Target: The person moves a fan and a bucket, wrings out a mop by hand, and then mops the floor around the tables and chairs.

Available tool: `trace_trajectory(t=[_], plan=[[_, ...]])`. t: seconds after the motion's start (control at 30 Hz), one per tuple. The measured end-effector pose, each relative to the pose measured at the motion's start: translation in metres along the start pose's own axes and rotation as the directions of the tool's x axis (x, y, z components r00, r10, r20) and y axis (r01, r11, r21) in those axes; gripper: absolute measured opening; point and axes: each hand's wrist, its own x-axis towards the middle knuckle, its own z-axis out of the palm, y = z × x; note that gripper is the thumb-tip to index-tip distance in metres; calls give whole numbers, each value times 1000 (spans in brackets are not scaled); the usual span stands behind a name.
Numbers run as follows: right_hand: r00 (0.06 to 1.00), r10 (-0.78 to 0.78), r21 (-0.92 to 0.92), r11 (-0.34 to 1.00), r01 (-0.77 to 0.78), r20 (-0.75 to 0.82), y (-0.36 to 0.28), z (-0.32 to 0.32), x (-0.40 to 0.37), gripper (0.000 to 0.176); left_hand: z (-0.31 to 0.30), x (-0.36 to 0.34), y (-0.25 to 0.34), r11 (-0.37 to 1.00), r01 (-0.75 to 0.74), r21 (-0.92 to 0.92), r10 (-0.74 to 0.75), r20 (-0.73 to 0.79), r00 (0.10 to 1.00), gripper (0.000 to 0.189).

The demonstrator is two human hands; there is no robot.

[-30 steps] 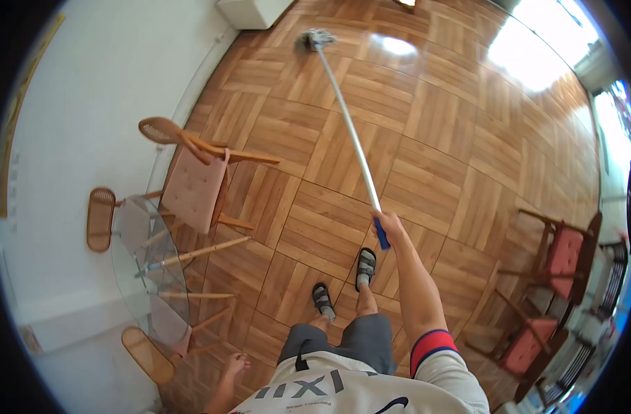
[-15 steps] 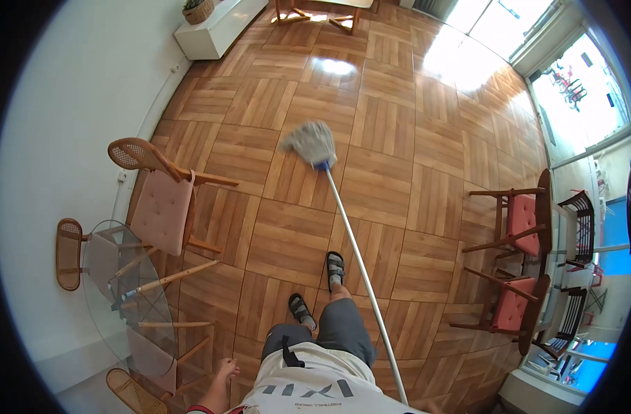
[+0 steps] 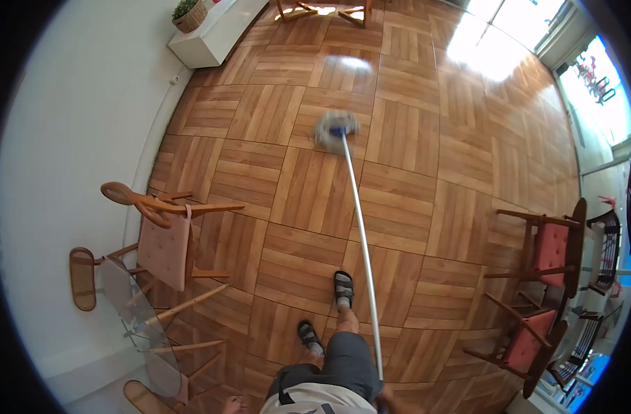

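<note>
A mop (image 3: 360, 221) with a white pole runs from the bottom edge up to its grey string head (image 3: 337, 131), which lies on the wooden floor ahead of me and is blurred. My right hand (image 3: 392, 400), dark and cut off by the frame's bottom, is closed around the upper end of the pole beside my hip. At my left side hangs my left hand (image 3: 234, 405), only partly in view, with loose fingers and nothing seen in them. It is nearest to the chair legs under the glass table (image 3: 139, 324).
Cane chairs with pink cushions (image 3: 165, 248) surround the glass table along the left wall. Red-cushioned chairs (image 3: 551, 254) stand to the right beside glass panes. A white cabinet (image 3: 198, 52) with a potted plant (image 3: 189, 14) and wooden furniture legs (image 3: 353, 17) are farther off.
The mop head has swung right and slightly away from me. The pole now stands more upright in view. My left hand has dropped toward the bottom edge, and the view has shifted.
</note>
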Motion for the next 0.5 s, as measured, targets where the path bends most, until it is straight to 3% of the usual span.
trace_trajectory(t=[0.07,0.1,0.13,0.17,0.2,0.23,0.27,0.3,0.37,0.4,0.5], plan=[[990,-68,162,983,88,-125,-136,-46,62,39,3,-10,14,999,-28,-21,28,-6,1000,24],[975,-173,130,973,191,-138,-234,-86,70,24,3,-12,16,999,-43,-29,43,-7,999,24],[929,-353,-20,936,353,-116,-307,-117,114,20,4,-14,16,998,-55,-39,54,-8,998,23],[461,-757,-200,596,778,-463,-360,-127,181,20,4,-17,17,996,-74,-41,74,-4,997,23],[474,-784,-227,586,778,-402,-443,-163,178,21,5,-16,14,994,-101,-51,102,9,995,23],[131,-868,-357,329,874,-479,-515,-195,146,21,0,-5,-2,982,-169,-80,172,34,985,22],[556,-738,-178,650,739,-383,-575,-226,98,38,-7,14,-29,948,-277,-160,292,77,953,22],[559,-732,-175,655,735,-390,-615,-249,39,37,-13,28,-48,900,-350,-260,391,124,912,22],[701,-610,-224,790,571,-369,-658,-279,-9,37,-1,0,-18,992,-124,-27,124,0,992,23],[703,-591,-214,803,556,-394,-649,-280,-23,38,14,-38,23,998,18,62,-14,-61,998,23],[662,-644,-245,762,600,-383,-568,-255,-13,39,20,-42,38,999,-1,48,3,-46,999,24]])
